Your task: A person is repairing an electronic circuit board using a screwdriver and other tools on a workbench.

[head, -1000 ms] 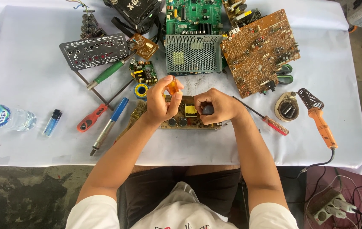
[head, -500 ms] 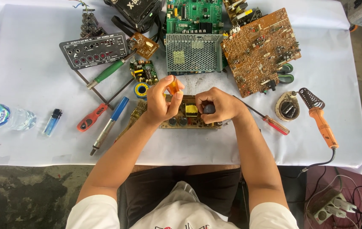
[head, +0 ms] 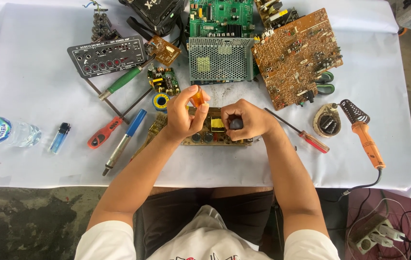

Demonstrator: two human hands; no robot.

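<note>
Bench inventory, head view, as we are seeing it.

Item: left hand [head: 182, 117]. We are finding it closed, thumb and fingertips pinching a small amber-orange handle [head: 198, 97] raised just above the work; what hangs below the handle is hidden behind the fingers.

Item: right hand [head: 245, 120]. We are finding it curled in a loose fist around a dark rounded knob [head: 236, 124], pressing down on the board beneath.

Item: small brown circuit board [head: 215, 131]. It is lying flat on the white cloth [head: 32, 154] between both hands, at the table's near middle, carrying a yellow block component and round capacitors.

Surroundings we are listing:
- perforated metal box [head: 220, 58], just beyond the hands
- large brown circuit board [head: 296, 55], right of the box
- green circuit board [head: 221, 17], at the far edge
- black panel with knobs [head: 106, 55], far left
- green-handled screwdriver [head: 121, 82], red-handled tool [head: 102, 132] and blue-handled tool [head: 123, 139], left of the hands
- red screwdriver [head: 299, 132], touching nothing, just right of the right wrist
- orange soldering iron [head: 365, 139] by its coil stand
- blue lighter [head: 60, 137] and water bottle [head: 3, 131], near the left edge
</note>
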